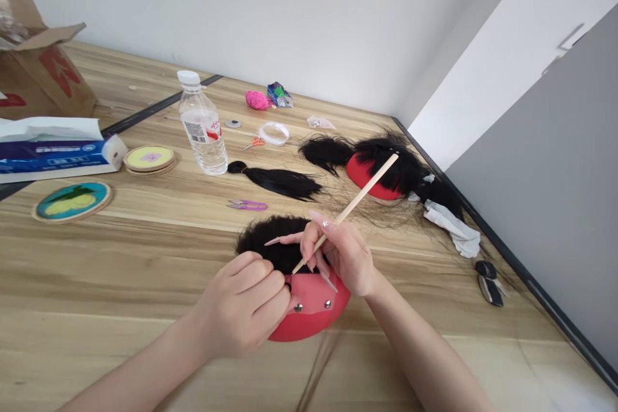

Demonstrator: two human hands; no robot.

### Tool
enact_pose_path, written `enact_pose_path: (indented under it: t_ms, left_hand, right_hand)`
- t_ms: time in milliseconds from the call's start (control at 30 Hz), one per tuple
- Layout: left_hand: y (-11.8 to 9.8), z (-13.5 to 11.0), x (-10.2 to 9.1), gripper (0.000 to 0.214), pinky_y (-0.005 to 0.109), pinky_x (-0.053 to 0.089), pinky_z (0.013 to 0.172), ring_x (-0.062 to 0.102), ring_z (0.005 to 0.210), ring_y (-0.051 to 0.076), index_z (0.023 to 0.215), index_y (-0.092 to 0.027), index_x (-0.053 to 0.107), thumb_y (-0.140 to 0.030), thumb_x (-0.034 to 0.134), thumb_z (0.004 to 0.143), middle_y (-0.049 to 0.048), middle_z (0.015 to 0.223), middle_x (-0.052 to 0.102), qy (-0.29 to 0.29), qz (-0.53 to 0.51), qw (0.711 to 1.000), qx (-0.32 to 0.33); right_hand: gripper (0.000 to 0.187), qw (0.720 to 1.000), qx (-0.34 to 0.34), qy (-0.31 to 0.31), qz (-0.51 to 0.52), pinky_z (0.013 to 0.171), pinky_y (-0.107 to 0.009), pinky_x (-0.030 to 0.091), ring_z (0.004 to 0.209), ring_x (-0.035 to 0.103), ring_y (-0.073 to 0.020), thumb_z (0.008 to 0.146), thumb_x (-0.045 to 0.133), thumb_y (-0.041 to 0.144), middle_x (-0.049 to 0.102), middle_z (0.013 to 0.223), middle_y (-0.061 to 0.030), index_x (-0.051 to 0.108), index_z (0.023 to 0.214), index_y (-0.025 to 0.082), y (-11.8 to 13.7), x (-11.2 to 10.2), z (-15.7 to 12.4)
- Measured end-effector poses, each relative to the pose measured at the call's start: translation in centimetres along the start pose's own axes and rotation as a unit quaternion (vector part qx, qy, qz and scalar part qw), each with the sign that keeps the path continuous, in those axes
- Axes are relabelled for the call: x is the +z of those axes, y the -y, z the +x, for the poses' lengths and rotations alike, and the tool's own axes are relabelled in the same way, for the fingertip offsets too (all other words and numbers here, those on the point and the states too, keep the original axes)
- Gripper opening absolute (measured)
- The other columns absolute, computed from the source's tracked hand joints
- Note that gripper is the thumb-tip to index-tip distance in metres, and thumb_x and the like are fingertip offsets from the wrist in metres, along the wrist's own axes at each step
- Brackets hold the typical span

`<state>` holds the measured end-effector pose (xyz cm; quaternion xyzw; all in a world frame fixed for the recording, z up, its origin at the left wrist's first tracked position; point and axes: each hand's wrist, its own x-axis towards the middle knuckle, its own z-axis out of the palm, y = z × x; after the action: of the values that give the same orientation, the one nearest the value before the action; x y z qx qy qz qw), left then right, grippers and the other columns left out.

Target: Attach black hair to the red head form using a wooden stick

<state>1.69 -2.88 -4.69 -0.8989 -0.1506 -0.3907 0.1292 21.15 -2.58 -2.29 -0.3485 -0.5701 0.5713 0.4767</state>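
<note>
The left hand has its fingers curled closed at the hair's edge; a small dark loop shows at their tips, though whether they pinch it cannot be told. The right hand pinches a pale wooden stick between thumb and fingers, its lower end pointing down just beside the left fingers and its upper end slanting away. One right finger reaches out over the black hair.

Under both sets of fingers sits a red dome, with a pink patch and two silver pins on its near side.

Just beyond the fingers, purple snips lie on the wooden surface. Past those lies a tied black hair bundle. Beyond the right fingers and to their right rests a second red dome, partly covered by long black hair.

Farther out, left of the fingers, stands a water bottle. Orange scissors and pink yarn lie farthest ahead.
</note>
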Motion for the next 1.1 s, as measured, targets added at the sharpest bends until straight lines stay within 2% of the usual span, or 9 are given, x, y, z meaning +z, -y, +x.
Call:
enact_pose_path:
  t_ms: [233, 400, 467, 533, 600, 667, 800, 1033, 1100]
  left_hand:
    - [-0.1, -0.1, -0.4, 0.02, 0.028, 0.05, 0.079, 0.057, 0.073, 0.011, 0.076, -0.016, 0.06, -0.005, 0.055, 0.091, -0.0018, 0.077, 0.065, -0.068, 0.001, 0.996, 0.056]
    - [-0.8, -0.3, -0.3, 0.021, 0.025, 0.055, 0.086, 0.058, 0.072, 0.009, 0.071, -0.016, 0.062, -0.005, 0.058, 0.089, -0.003, 0.076, 0.065, -0.075, -0.027, 0.993, 0.084]
    - [-1.2, -0.2, -0.2, 0.025, 0.025, 0.057, 0.092, 0.058, 0.068, 0.01, 0.068, -0.016, 0.062, -0.006, 0.056, 0.09, -0.0027, 0.072, 0.064, -0.084, -0.051, 0.992, 0.075]
    - [-1.5, -0.1, -0.3, 0.031, 0.026, 0.059, 0.094, 0.058, 0.064, 0.011, 0.063, -0.017, 0.059, -0.006, 0.052, 0.092, -0.0025, 0.064, 0.061, -0.068, -0.099, 0.991, 0.062]
    - [-1.7, -0.1, -0.5, 0.032, 0.025, 0.061, 0.087, 0.061, 0.064, 0.013, 0.062, -0.018, 0.057, -0.006, 0.05, 0.091, -0.0013, 0.06, 0.059, -0.028, -0.151, 0.988, 0.034]
    - [-1.8, -0.1, -0.7, 0.027, 0.025, 0.063, 0.076, 0.064, 0.068, 0.015, 0.066, -0.017, 0.057, -0.003, 0.05, 0.089, 0.001, 0.063, 0.061, -0.017, -0.193, 0.981, -0.012]
    - [-1.8, -0.1, -0.7, 0.024, 0.03, 0.061, 0.065, 0.063, 0.069, 0.017, 0.076, -0.015, 0.056, 0.001, 0.045, 0.089, 0.0049, 0.066, 0.062, -0.043, -0.234, 0.971, -0.038]
    - [-2.2, -0.2, 0.1, 0.026, 0.032, 0.059, 0.063, 0.056, 0.064, 0.016, 0.074, -0.012, 0.057, 0.0, 0.042, 0.092, 0.0052, 0.064, 0.057, -0.088, -0.189, 0.977, -0.041]
    - [-2.4, -0.4, 0.3, 0.026, 0.031, 0.06, 0.064, 0.055, 0.066, 0.016, 0.074, -0.012, 0.058, -0.001, 0.043, 0.092, 0.0054, 0.065, 0.057, -0.081, -0.166, 0.982, -0.041]
  right_hand:
    - [0.054, 1.0, -0.016, -0.006, -0.017, 0.085, -0.037, 0.055, 0.034, 0.039, -0.0063, 0.101, 0.041, 0.052, 0.049, 0.045, 0.0069, 0.062, 0.066, 0.017, 0.3, 0.3, -0.1]
    - [0.055, 1.0, -0.016, -0.005, -0.025, 0.082, -0.036, 0.055, 0.037, 0.041, -0.0084, 0.1, 0.04, 0.055, 0.044, 0.043, 0.0073, 0.061, 0.065, 0.018, 0.5, 0.5, 0.0]
    - [0.055, 0.999, -0.023, -0.001, -0.026, 0.085, -0.036, 0.055, 0.039, 0.042, -0.0092, 0.1, 0.04, 0.055, 0.044, 0.043, 0.0069, 0.061, 0.066, 0.018, 0.5, 0.6, 0.0]
    - [0.054, 0.999, -0.031, 0.002, -0.023, 0.088, -0.037, 0.054, 0.041, 0.043, -0.0096, 0.1, 0.04, 0.055, 0.044, 0.044, 0.0066, 0.062, 0.066, 0.018, 0.6, 0.6, 0.0]
    - [0.054, 0.999, -0.034, -0.003, -0.029, 0.089, -0.037, 0.054, 0.042, 0.043, -0.0097, 0.101, 0.039, 0.055, 0.044, 0.045, 0.0065, 0.061, 0.066, 0.019, 0.6, 0.7, 0.0]
    - [0.055, 0.998, -0.034, -0.016, -0.052, 0.086, -0.036, 0.054, 0.044, 0.044, -0.0099, 0.101, 0.039, 0.055, 0.043, 0.046, 0.0062, 0.061, 0.066, 0.019, 0.6, 0.8, 0.0]
    - [0.054, 0.995, -0.049, -0.03, -0.086, 0.082, -0.034, 0.055, 0.044, 0.041, -0.0089, 0.101, 0.038, 0.055, 0.041, 0.048, 0.0068, 0.059, 0.067, 0.019, 0.5, 1.0, 0.0]
    - [0.053, 0.988, -0.047, -0.061, -0.132, 0.063, -0.027, 0.051, 0.045, 0.044, -0.0088, 0.102, 0.038, 0.051, 0.042, 0.047, 0.0062, 0.056, 0.063, 0.02, 0.3, 1.4, -0.1]
    - [0.054, 0.987, -0.037, -0.073, -0.14, 0.062, -0.027, 0.051, 0.045, 0.045, -0.0092, 0.101, 0.038, 0.053, 0.041, 0.046, 0.0063, 0.054, 0.061, 0.02, 0.4, 1.6, -0.1]
